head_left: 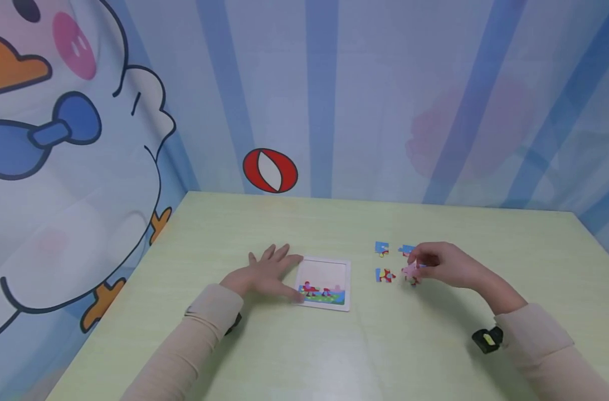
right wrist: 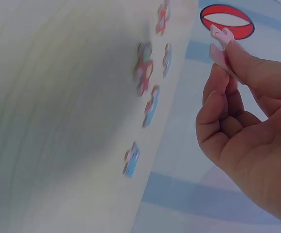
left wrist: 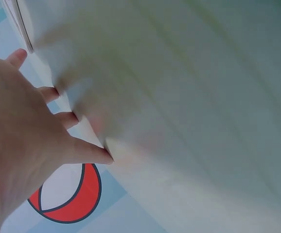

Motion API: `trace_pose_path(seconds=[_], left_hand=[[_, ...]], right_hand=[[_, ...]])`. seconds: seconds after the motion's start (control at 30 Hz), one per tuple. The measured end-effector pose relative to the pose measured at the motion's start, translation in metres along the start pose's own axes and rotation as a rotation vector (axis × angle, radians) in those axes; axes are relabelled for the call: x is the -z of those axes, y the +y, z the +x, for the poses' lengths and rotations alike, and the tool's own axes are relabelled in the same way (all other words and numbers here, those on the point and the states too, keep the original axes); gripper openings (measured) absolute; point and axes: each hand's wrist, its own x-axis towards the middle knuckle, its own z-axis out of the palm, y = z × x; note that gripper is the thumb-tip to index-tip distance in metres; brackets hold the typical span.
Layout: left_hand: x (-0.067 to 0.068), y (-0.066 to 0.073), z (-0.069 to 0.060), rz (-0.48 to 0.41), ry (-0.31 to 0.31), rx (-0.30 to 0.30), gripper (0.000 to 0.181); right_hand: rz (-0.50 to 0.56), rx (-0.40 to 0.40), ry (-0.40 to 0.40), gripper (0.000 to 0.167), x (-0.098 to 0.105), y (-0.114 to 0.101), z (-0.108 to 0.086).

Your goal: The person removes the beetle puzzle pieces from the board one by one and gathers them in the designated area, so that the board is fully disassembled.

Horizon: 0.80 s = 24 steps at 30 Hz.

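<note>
Head view — left hand (head_left: 265, 277) splayed, touching tray (head_left: 325, 272), right hand (head_left: 449, 265) pinching pink puzzle piece (head_left: 410, 271)

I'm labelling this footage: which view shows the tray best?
The head view: nearly the whole tray shows from above, its left edge partly covered by the left hand. The left wrist view shows just one end, side-on; the right wrist view shows none.

The right hand (head_left: 449, 266) partly covers the pink puzzle piece (head_left: 410, 272) it pinches and a blue piece (head_left: 406, 250) behind it. The right wrist view blurs the loose pieces (right wrist: 143, 76), their prints unreadable. The left wrist view's edge crops the left hand (left wrist: 28, 126) and most of the tray (head_left: 329, 273).
</note>
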Motion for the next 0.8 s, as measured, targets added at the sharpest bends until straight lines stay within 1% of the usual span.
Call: trace_pose_path(seconds=[0.1, 0.23, 0.4, 0.63, 0.8], left_hand=[[0.0, -0.001, -0.001, 0.007, -0.006, -0.007, 0.093], [0.0, -0.001, -0.002, 0.028, -0.01, -0.013, 0.094], [0.002, 0.0, -0.004, 0.026, -0.012, -0.015, 0.095], [0.002, 0.001, -0.004, 0.031, -0.012, -0.015, 0.096], [0.001, 0.0, -0.004, 0.029, -0.012, -0.015, 0.096]], right_hand=[[-0.023, -0.019, 0.007, 0.015, 0.005, 0.01, -0.005], [-0.028, -0.035, 0.011, 0.016, 0.011, 0.022, -0.011], [-0.039, -0.057, 0.016, 0.018, 0.015, 0.034, -0.017], [-0.044, -0.094, 0.025, 0.018, 0.018, 0.049, -0.019], [-0.05, -0.12, 0.026, 0.019, 0.017, 0.054, -0.018]])
